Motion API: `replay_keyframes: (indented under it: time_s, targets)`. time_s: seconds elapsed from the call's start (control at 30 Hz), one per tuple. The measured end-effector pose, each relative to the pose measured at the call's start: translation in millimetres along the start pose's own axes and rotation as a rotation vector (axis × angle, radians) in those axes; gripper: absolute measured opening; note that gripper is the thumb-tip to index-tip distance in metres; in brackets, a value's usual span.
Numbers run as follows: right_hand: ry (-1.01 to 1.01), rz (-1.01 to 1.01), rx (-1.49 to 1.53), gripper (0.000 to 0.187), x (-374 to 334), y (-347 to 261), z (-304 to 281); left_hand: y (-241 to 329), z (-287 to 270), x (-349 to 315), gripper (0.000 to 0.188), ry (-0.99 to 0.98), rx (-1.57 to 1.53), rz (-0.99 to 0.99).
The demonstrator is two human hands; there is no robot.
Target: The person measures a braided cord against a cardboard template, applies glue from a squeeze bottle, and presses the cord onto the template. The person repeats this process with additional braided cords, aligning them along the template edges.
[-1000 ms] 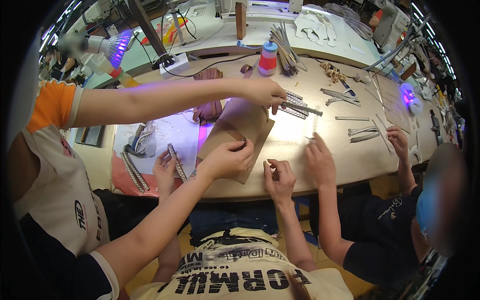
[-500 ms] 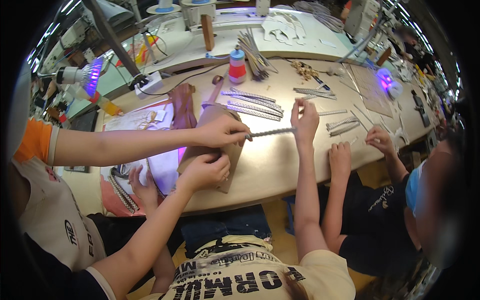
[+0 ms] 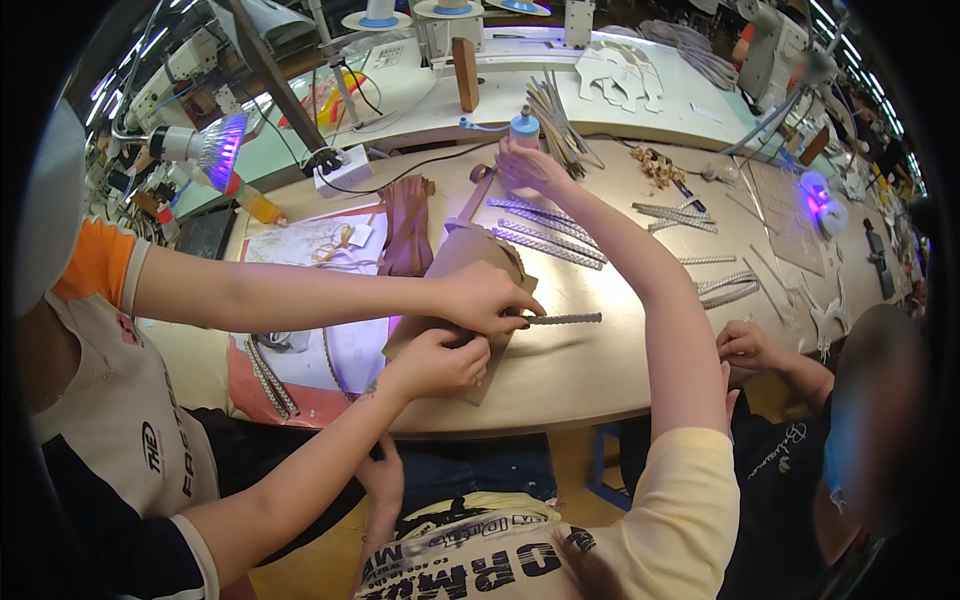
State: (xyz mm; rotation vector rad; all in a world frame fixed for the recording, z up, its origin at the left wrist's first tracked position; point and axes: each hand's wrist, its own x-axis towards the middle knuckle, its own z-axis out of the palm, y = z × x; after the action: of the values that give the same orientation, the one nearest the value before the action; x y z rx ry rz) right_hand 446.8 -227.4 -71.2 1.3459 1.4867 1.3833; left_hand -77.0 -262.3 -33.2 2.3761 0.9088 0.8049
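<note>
My right hand (image 3: 530, 168) reaches across the table, its fingers closed round a bottle with a blue top (image 3: 524, 124); the hand covers most of the bottle's body. My left hand (image 3: 381, 472) is low by my lap, below the table's edge. Its thumb and fingers look apart and seem to hold nothing, though a co-worker's forearm partly hides it. The co-worker on the left pinches a grey braided strip (image 3: 566, 319) with one hand (image 3: 483, 298), over a curved tan piece (image 3: 455, 262). The co-worker's other hand (image 3: 447, 362) rests closed beside it. The strip's free end points right.
Several silver woven straps (image 3: 550, 240) lie mid-table, and more straps (image 3: 676, 216) lie to the right. Brown leather (image 3: 407, 225) and a purple-lit lamp (image 3: 212, 153) are on the left. Another person's hand (image 3: 748, 345) is at the right edge. Grey strips (image 3: 555, 115) lie behind the bottle.
My right hand has let go of the braided strip's end and moved forward and left to the bottle. My left hand has dropped from the table's edge towards my lap. The view has shifted.
</note>
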Motion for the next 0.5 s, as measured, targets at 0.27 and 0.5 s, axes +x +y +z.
replay_keyframes:
  time_s: [0.27,0.5]
  targets:
    - [-0.205,0.658,0.341,0.034,-15.9,81.3,-34.8,68.1,47.8,-23.3,0.024,-0.516,-0.318,0.5]
    - [0.379,1.716,0.935,0.053,-103.6,180.2,-173.8,123.8,122.5,40.6,0.031,-0.492,-0.246,0.668]
